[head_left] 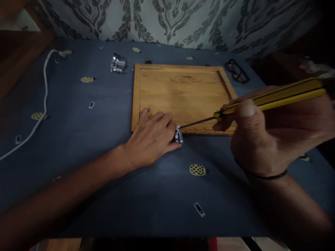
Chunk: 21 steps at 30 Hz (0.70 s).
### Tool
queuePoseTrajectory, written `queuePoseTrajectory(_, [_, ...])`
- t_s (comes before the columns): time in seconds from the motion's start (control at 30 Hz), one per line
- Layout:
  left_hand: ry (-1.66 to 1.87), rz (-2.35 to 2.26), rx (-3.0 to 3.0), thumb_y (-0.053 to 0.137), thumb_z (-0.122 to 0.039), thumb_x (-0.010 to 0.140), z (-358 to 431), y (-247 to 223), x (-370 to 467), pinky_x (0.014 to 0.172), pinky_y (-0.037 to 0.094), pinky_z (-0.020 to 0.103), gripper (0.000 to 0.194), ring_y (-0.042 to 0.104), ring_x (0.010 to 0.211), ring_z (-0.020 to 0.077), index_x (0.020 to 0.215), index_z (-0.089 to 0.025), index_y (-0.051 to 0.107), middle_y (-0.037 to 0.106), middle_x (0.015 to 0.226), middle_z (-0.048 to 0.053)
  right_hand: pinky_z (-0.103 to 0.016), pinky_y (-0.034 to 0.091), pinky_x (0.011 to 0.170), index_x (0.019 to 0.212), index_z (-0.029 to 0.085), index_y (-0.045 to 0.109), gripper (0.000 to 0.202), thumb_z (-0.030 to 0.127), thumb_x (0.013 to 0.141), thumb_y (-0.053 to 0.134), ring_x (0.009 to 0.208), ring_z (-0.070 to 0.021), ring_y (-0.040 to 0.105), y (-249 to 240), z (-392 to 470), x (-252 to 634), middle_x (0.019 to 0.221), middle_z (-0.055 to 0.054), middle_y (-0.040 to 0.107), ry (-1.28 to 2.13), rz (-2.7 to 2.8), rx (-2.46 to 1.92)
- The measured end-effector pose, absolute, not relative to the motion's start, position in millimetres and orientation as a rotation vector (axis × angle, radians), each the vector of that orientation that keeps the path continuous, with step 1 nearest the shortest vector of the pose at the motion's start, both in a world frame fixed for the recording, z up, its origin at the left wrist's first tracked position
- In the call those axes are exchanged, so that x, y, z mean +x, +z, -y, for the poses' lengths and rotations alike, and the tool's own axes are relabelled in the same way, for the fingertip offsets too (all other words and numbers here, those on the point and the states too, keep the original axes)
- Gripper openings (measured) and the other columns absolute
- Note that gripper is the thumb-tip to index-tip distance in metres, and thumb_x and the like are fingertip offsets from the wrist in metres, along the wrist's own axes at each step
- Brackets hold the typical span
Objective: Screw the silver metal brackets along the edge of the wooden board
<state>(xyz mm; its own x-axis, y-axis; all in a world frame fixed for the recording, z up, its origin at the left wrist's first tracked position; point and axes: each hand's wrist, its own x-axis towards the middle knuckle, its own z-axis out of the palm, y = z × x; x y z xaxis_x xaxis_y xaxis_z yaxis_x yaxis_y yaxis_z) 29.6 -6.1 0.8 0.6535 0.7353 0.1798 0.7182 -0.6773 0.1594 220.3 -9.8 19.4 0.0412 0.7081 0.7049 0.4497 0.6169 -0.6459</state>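
A framed wooden panel (178, 90), like a cabinet door, lies flat on the blue cloth. At its near edge sits a metal cabinet hinge (178, 136). My left hand (153, 136) rests over that edge, fingers curled and closed on the hinge, with the thumb below it. My right hand (264, 136) is wrapped round the yellow and black handle of a screwdriver (272, 97). The screwdriver's thin shaft slants down to the left, and its tip meets the hinge or ends right beside it. Small dark holes show along the near frame strip right of the hinge.
More metal hinges (118, 63) lie left of the panel's far corner. Dark-framed glasses (237, 71) lie off its far right corner. A white cable (45, 83) runs along the left side of the patterned cloth (110, 209). A patterned grey wall covering (170, 21) rises behind.
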Motion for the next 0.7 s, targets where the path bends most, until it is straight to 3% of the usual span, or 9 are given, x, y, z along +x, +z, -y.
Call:
queuePoseTrajectory(0.1, [0.363,-1.231,2.796,0.068,-0.044,0.091,6.4,0.1,29.5,0.104,0.037,0.053,0.036,0.062,0.105,0.0304,0.106,-0.011,0.069,0.068,0.107,0.012,-0.030,0.041,0.046,0.073,0.024,0.068,0.013,0.030,0.083,0.075,0.050,-0.0119,0.055,20.1,9.8,216.8,0.059,0.004,0.060,0.133,1.587,-0.981])
queuePoseTrajectory(0.7, [0.319,-1.235,2.791,0.067,-0.045,0.091,6.6,2.3,29.6,0.105,0.036,0.054,0.037,0.063,0.105,0.0302,0.107,-0.011,0.069,0.067,0.107,0.012,-0.028,0.045,0.044,0.066,0.024,0.069,0.017,0.024,0.082,0.077,0.048,-0.0114,0.059,17.9,10.8,213.7,0.065,0.003,0.063,0.142,1.683,-0.942])
